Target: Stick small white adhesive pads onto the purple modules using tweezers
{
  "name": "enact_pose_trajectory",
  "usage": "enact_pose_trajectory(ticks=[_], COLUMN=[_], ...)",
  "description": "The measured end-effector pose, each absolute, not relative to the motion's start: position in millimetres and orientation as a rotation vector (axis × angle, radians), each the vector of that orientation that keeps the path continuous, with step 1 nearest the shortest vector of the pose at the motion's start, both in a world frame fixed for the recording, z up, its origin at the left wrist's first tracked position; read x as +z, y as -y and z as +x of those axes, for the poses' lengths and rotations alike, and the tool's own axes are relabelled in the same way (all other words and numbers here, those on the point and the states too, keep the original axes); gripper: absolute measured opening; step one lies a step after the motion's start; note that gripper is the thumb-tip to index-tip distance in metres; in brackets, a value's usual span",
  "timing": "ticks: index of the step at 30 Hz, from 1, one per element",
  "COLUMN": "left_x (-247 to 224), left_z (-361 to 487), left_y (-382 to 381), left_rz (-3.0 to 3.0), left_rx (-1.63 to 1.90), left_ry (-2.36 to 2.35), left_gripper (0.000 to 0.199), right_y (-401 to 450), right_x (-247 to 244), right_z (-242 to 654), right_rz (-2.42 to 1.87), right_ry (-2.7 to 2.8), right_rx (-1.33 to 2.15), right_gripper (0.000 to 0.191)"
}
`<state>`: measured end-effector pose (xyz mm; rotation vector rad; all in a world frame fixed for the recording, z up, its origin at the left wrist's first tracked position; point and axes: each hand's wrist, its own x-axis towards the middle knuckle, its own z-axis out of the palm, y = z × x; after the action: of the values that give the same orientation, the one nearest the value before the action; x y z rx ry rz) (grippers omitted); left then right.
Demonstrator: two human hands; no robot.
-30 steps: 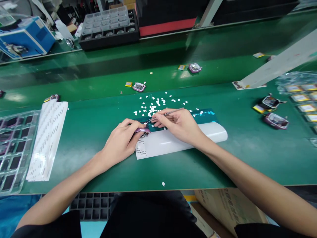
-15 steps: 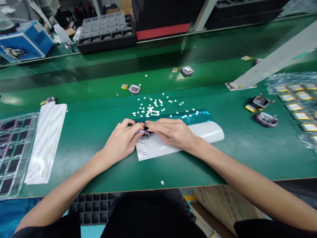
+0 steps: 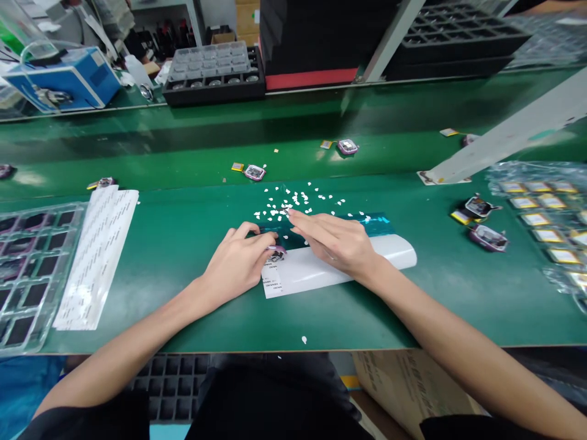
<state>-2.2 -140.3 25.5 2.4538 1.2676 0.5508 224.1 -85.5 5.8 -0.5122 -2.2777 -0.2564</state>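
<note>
My left hand (image 3: pixel 241 261) rests on the green mat and pinches a small purple device (image 3: pixel 276 251) at the left end of a curled white sheet (image 3: pixel 321 272). My right hand (image 3: pixel 339 243) lies flat over a teal film strip (image 3: pixel 378 223). Its fingers stretch forward and left, and the tips reach a scatter of small white paper bits (image 3: pixel 293 198). No tweezers show in that hand; whether anything is tucked under the palm is hidden.
A clear compartment tray (image 3: pixel 27 269) and white label sheets (image 3: pixel 98 250) lie at the left. More purple devices (image 3: pixel 488 237) and a bag of yellow cells (image 3: pixel 541 211) lie at the right. Two devices (image 3: pixel 255 172) sit on the belt behind. A grey bar (image 3: pixel 504 137) slants at the right.
A second ago my right hand held tweezers by the device. It then flattened onto the device, and now its fingers reach forward to the white bits. My left hand stayed put.
</note>
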Motion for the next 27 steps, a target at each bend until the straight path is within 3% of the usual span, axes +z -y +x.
enact_pose_trajectory(ticks=[2, 5, 10, 18, 27], left_x=[35, 48, 43, 38, 38], left_z=[-2, -3, -5, 2, 4], left_y=[144, 145, 132, 136, 138], left_rz=[2.354, 1.724, 0.737, 0.818, 0.971], left_rx=[0.753, 1.127, 0.954, 0.998, 1.115], left_ry=[-1.125, -1.119, -1.08, -1.087, -1.26], left_gripper=[0.019, 0.015, 0.007, 0.014, 0.018], right_y=[84, 87, 107, 118, 120], right_x=[11, 18, 36, 38, 28], right_z=[225, 225, 224, 222, 215], right_rz=[-0.507, -0.49, -0.461, -0.308, -0.246], right_ry=[2.225, 2.111, 2.177, 2.308, 2.333], right_rx=[-0.226, -0.246, -0.234, -0.283, -0.345], right_gripper=[0.048, 0.057, 0.05, 0.018, 0.02])
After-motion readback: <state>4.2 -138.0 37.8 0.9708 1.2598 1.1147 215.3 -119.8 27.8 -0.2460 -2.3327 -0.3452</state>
